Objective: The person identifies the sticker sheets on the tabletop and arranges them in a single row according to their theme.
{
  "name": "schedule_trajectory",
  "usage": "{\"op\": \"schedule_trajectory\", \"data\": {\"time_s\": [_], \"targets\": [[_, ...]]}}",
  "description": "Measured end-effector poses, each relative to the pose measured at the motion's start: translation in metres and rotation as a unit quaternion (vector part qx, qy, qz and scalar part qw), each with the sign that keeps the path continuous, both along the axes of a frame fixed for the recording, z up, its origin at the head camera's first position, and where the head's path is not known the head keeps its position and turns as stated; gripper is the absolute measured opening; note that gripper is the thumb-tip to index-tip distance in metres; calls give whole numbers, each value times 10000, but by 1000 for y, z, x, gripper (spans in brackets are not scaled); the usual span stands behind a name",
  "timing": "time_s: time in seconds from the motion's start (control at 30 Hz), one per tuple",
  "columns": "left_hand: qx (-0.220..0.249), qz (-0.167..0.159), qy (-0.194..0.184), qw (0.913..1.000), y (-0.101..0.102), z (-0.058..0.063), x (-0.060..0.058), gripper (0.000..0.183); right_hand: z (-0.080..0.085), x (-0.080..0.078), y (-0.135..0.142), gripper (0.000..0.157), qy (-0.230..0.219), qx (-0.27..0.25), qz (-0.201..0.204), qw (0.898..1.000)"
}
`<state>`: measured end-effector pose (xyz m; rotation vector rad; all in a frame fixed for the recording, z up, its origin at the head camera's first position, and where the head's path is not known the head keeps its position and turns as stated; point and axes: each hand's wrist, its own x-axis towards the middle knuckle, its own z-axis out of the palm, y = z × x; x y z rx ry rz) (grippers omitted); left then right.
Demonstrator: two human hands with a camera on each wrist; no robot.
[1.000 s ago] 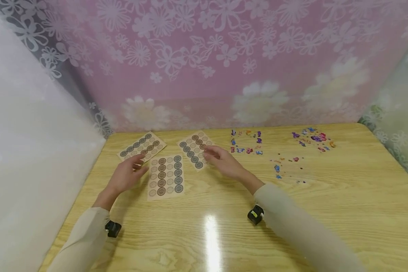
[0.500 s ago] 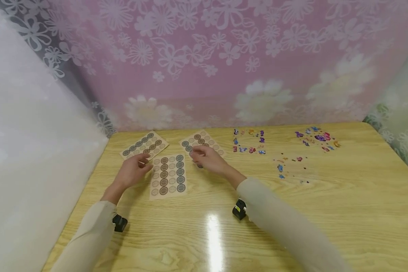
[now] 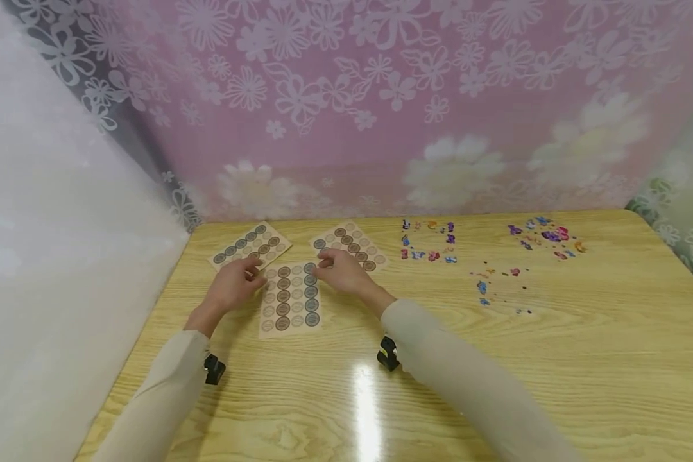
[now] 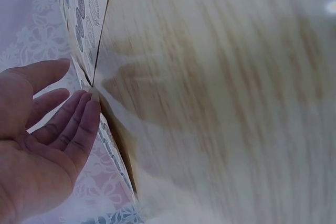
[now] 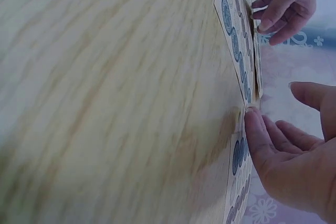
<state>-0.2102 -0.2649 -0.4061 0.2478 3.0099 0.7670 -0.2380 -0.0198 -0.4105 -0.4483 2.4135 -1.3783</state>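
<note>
Three kraft-coloured sheets of round stickers lie on the table: a front sheet (image 3: 297,301) with brown and grey-blue circle columns, a tilted sheet (image 3: 247,246) behind it to the left, and another tilted sheet (image 3: 360,247) behind it to the right. My left hand (image 3: 233,283) is at the front sheet's upper left, partly covering the left sheet's near edge. My right hand (image 3: 343,273) is at the front sheet's upper right corner, over part of the right sheet. In the wrist views, the left hand's fingers (image 4: 86,124) and the right hand's fingers (image 5: 260,135) are loosely bent, gripping nothing.
Right of the sheets lies a square outline of colourful small stickers (image 3: 433,255). Farther right are a ring-like cluster (image 3: 551,236) and a sparser group (image 3: 482,287) of similar pieces. A flowered pink curtain (image 3: 346,128) hangs behind the wooden table (image 3: 496,372).
My right hand has moved left from the right sheet to the front sheet's upper right corner. The left hand stays about where it was relative to the sheets. The view has shifted slightly.
</note>
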Motion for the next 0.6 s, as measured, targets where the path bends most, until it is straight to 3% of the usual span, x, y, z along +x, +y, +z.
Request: {"op": "schedule_trajectory", "data": {"time_s": [0.6], "targets": [[-24,159,-299,9994,2,-5,-11,43,-11,-9,-19,58,586,1141,-148,9916]]}}
